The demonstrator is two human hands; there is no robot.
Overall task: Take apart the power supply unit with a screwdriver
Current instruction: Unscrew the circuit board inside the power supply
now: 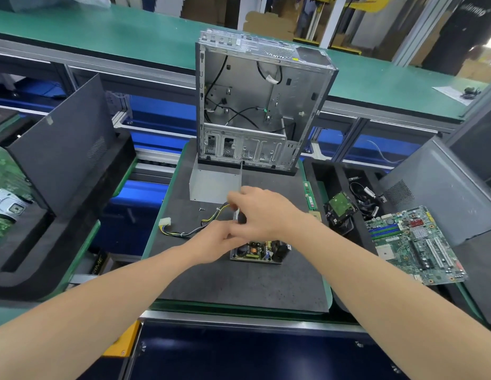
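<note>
The power supply's circuit board (259,251) lies uncovered on the dark work mat (239,281), with its cable bundle (195,229) and white connector (165,222) trailing left. Its grey metal cover (215,185) stands behind, apart from the board. My right hand (262,212) grips a black-handled screwdriver (241,217) above the board's left end. My left hand (214,242) reaches in just under the right hand at the board's left edge; its fingertips are hidden, so what they hold is unclear. A loose screw (202,209) lies on the mat.
An emptied computer case (255,105) stands upright at the mat's far edge. A motherboard (414,242), hard drive (340,207) and cables (367,196) sit to the right, with memory sticks (308,194) by the mat's edge. Dark side panels (60,149) lean at left.
</note>
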